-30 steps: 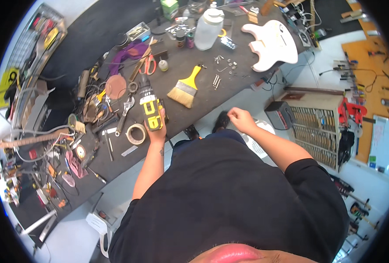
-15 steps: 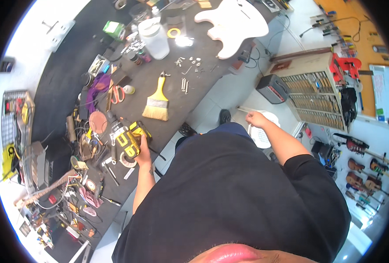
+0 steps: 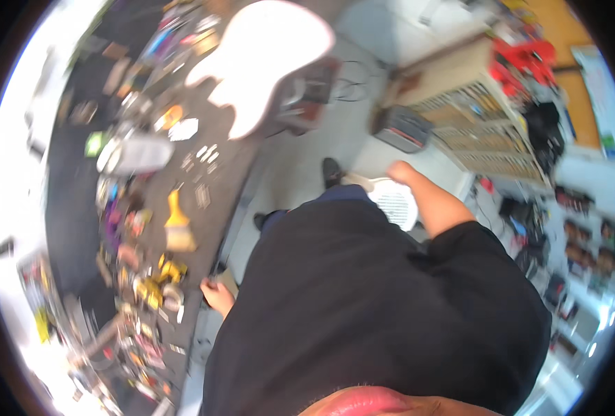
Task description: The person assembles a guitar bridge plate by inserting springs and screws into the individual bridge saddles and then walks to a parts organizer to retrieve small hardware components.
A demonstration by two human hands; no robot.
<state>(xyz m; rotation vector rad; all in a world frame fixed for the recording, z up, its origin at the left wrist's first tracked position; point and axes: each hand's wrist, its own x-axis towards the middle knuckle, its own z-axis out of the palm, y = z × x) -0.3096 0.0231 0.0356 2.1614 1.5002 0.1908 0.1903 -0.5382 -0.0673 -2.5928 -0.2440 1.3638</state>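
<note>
My left hand hangs beside the bench's front edge, apart from the drill. A tan patch shows right beside its fingers; motion blur hides whether it is held. The yellow and black cordless drill lies on the dark bench among other tools. Farther along lie a yellow-handled paintbrush and a white guitar body, which reaches the bench edge. My right hand is off to the right, by the rim of a white perforated stool or basket. Its fingers are smeared.
A translucent container, a roll of tape and small loose parts lie on the crowded bench. On the floor stands a dark amplifier by a slotted cabinet. Guitars hang at the far right.
My left hand has let go of the drill, which now rests on the bench, and has drawn back past its edge. The view has swung right, blurring the bench. My right hand is slightly higher in view.
</note>
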